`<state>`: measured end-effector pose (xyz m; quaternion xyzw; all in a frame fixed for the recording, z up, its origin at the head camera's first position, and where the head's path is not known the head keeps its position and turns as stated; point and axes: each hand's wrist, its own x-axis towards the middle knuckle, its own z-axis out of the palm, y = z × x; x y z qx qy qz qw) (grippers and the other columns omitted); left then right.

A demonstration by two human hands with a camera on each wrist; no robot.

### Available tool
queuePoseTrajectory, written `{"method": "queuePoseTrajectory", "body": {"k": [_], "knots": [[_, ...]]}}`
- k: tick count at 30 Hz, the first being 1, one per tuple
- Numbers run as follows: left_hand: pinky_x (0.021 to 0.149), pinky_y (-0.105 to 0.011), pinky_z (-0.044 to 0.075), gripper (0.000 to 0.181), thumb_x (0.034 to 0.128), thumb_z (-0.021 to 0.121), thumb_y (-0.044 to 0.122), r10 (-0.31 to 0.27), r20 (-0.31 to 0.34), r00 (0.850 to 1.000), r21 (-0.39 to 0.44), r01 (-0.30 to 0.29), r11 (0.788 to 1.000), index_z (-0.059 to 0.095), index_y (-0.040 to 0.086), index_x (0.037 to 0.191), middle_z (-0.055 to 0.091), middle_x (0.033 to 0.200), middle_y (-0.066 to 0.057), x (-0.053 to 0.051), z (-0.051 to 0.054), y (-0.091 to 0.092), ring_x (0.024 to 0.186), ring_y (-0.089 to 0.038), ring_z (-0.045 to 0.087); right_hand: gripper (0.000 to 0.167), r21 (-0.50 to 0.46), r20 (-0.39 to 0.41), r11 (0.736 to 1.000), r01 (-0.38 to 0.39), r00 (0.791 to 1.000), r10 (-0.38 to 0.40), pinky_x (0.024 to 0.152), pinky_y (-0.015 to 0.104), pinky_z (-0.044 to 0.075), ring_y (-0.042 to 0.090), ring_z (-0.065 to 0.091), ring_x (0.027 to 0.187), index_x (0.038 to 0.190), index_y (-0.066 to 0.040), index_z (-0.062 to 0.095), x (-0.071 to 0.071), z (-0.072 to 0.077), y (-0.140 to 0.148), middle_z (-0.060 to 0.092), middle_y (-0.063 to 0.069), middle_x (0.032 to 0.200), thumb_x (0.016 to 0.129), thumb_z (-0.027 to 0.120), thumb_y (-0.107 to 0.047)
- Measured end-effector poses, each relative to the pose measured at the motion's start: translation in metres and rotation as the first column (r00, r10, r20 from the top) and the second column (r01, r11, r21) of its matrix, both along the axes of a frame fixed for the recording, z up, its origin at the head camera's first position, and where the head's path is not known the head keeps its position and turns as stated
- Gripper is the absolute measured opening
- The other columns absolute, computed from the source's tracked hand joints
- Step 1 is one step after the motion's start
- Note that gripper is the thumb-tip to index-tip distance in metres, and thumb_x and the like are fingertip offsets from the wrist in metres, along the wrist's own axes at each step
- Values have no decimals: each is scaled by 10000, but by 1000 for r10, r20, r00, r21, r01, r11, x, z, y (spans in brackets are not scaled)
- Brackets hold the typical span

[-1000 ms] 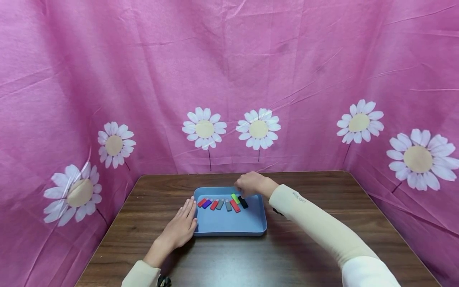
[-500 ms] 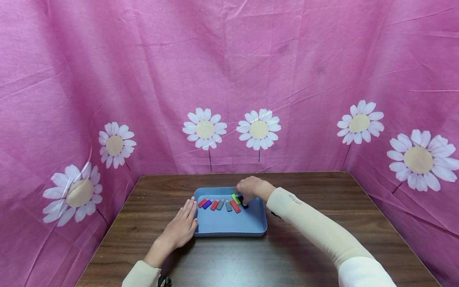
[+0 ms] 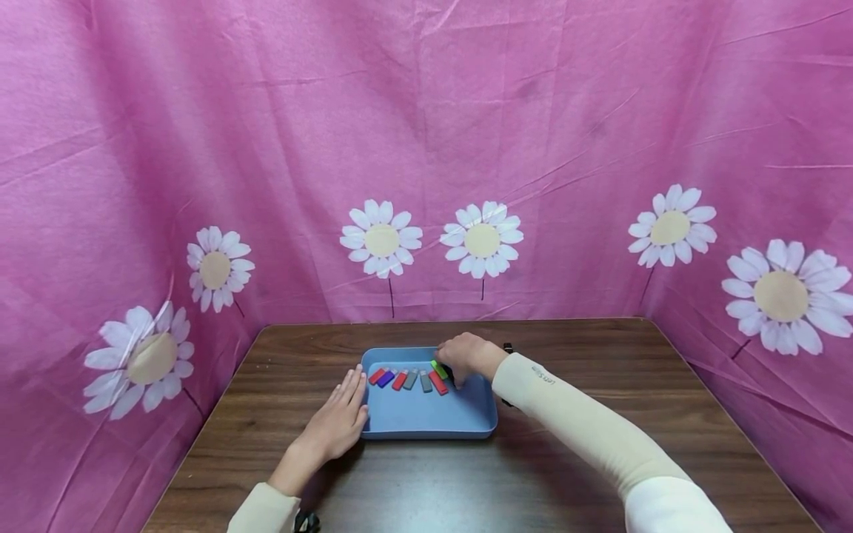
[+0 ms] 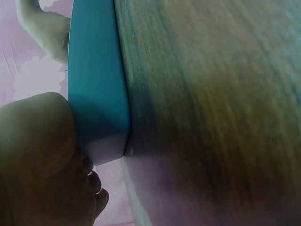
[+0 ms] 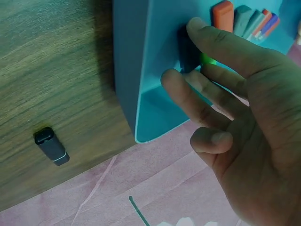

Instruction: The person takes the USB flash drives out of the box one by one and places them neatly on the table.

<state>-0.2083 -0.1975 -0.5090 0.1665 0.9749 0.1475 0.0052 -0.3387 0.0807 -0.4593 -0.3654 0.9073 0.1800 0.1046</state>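
Observation:
A blue tray (image 3: 426,416) on the table holds a slanting row of USB sticks in red, purple, grey and green. My left hand (image 3: 336,422) lies with straight fingers along the tray's left wall, touching it. My right hand (image 3: 466,355) reaches over the tray's far right part. Its thumb and fingertips pinch a black USB stick (image 5: 187,52) at the row's right end, beside the green USB stick (image 3: 438,369) and a red USB stick (image 3: 437,383). In the head view my fingers hide most of the black stick.
Another black USB stick (image 5: 51,147) lies on the wooden table (image 3: 573,352) beyond the tray's right side, seen in the right wrist view. A pink curtain (image 3: 426,148) with printed daisies hangs around the table's back and sides.
My right hand has lowered onto the black USB stick and taken hold of it, shifting it slightly left towards the row. My left hand has stayed at the tray's side.

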Motion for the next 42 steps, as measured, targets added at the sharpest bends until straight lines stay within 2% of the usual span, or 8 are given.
{"method": "queuePoseTrajectory", "body": {"k": [3,6,10,17,26,34,42], "knots": [[1322,-573,266,607,1129,459,211,-1,-2,1000,-4,1,1000,306,-97,1628,216,1758,-245,1,-1,0,1642,-418,214,638,23,-17,1000,0,1000,0,986,330,604,143,710,1124,1390,-239,670,3,-1,-1,680,-42,1424,826,927,-392],[1323,-569,263,606,1126,457,205,-1,-3,1000,-7,1,1000,304,-99,1628,216,1757,-247,2,-2,-1,1642,-416,214,654,23,-23,1000,5,1000,-4,983,332,609,150,717,1125,1408,-222,660,5,-2,-1,667,-26,1456,832,924,-382],[1325,-568,261,608,1127,460,209,2,1,1000,-3,-2,1000,305,-97,1629,216,1759,-244,3,-2,-1,1644,-412,211,626,3,-22,1000,16,1000,-16,949,327,616,137,701,1019,1401,-202,662,8,-4,-1,689,-13,1383,848,912,-355],[1331,-557,255,619,1135,453,232,9,11,1000,-14,-8,1000,286,-83,1641,199,1767,-230,0,-4,-1,1652,-398,194,596,13,-58,1000,23,998,-23,916,335,623,136,709,996,1381,-215,688,11,-4,-1,727,-27,1284,856,898,-402],[1331,-563,252,615,1136,446,225,6,17,1000,-14,-6,1000,282,-85,1641,191,1768,-232,-1,-2,-1,1649,-408,196,464,-6,-56,998,58,997,-58,875,349,622,133,657,884,1250,-190,741,13,-4,1,751,-14,1132,851,900,-368],[1330,-566,252,622,1138,449,235,4,22,1000,-13,-3,1000,275,-79,1646,187,1770,-230,1,-1,-1,1654,-402,185,530,-30,-53,999,32,998,-34,907,360,629,148,703,986,1331,-198,718,12,-5,5,729,-5,1267,861,884,-378],[1330,-565,254,617,1136,450,224,0,15,1000,-12,0,1000,279,-85,1642,192,1766,-240,1,0,-1,1650,-411,190,557,-42,-45,999,20,999,-22,943,364,628,169,721,1039,1350,-187,713,11,-5,6,689,21,1407,856,893,-368]]}}
